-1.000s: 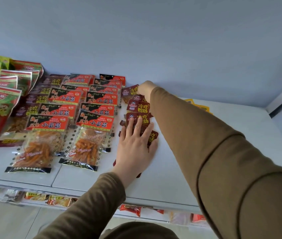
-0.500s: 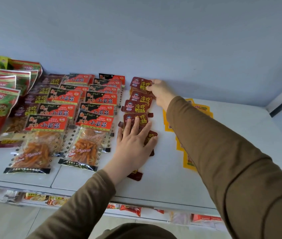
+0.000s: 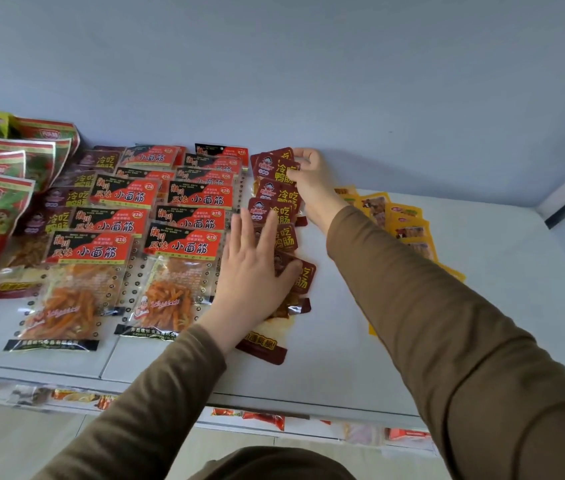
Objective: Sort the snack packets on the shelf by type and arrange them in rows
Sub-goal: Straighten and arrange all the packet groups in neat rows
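Snack packets, the small dark red ones (image 3: 279,206), lie in one overlapping column running front to back on the white shelf (image 3: 343,358), just right of two rows of orange-strip packets (image 3: 184,268). Left hand (image 3: 253,275) is spread flat, fingers straight, pressing the near end of the red column. Right hand (image 3: 310,181) reaches to the back wall and pinches the rearmost red packet (image 3: 276,162) between thumb and fingers. Risks, as judgement: the packets look slick and only loosely shingled, so a tug at the back could drag the ones beneath and fan the column sideways into the orange-strip row. If the flat hand lifts or slides, the front packets near the shelf edge could skid off to the lower shelf (image 3: 263,419). The right sleeve (image 3: 412,306) passes over the yellow packets (image 3: 409,226) behind it; pulling the arm back low could sweep those out of line. Green and red bags (image 3: 0,188) at far left sit well apart, unlikely to be disturbed.
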Motion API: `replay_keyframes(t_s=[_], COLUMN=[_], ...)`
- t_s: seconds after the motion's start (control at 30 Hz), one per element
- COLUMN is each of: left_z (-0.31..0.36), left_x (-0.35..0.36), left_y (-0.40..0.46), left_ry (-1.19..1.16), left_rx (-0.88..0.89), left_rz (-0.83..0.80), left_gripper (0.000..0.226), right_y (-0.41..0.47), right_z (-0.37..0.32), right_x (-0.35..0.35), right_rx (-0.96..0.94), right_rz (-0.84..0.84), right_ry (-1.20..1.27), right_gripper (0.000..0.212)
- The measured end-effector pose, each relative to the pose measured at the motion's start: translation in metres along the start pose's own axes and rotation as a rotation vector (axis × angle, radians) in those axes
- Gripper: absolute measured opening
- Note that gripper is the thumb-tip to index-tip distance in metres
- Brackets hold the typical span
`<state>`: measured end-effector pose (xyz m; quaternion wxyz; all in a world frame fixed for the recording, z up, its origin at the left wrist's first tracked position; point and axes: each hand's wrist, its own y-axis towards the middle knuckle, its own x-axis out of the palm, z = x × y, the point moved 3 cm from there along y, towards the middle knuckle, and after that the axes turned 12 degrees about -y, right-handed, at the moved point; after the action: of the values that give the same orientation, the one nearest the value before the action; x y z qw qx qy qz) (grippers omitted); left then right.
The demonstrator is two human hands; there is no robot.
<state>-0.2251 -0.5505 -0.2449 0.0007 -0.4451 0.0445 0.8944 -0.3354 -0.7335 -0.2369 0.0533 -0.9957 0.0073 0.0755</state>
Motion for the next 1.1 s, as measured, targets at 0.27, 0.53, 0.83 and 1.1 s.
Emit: replay_keyframes(t_s=[0.27, 0.53, 0.83, 1.1], left_z=[0.011, 0.002, 0.001, -0.004], left_x=[-0.029, -0.033, -0.034, -0.028], left_y=[0.077, 0.100, 0.129, 0.129], left_ry=[-0.357, -0.231, -0.646, -0.572], left_rx=[-0.159, -0.216, -0.305, -0.278], left_rz=[-0.047, -0.089, -0.057, -0.040], left_gripper=[0.088, 0.082, 0.061, 0.051], right_y=[-0.014, -0.010, -0.016, -0.021], right_z=[0.000, -0.005, -0.006, 0.013], right_x=[-0.007, -0.010, -0.007, -0.014], right_rx=[0.082, 0.050, 0.084, 0.175], right_rz=[-0.057, 0.000, -0.045, -0.110], right_ry=[0.366, 0.469, 0.490, 0.154], right_gripper=[0.035, 0.038, 0.030, 0.017])
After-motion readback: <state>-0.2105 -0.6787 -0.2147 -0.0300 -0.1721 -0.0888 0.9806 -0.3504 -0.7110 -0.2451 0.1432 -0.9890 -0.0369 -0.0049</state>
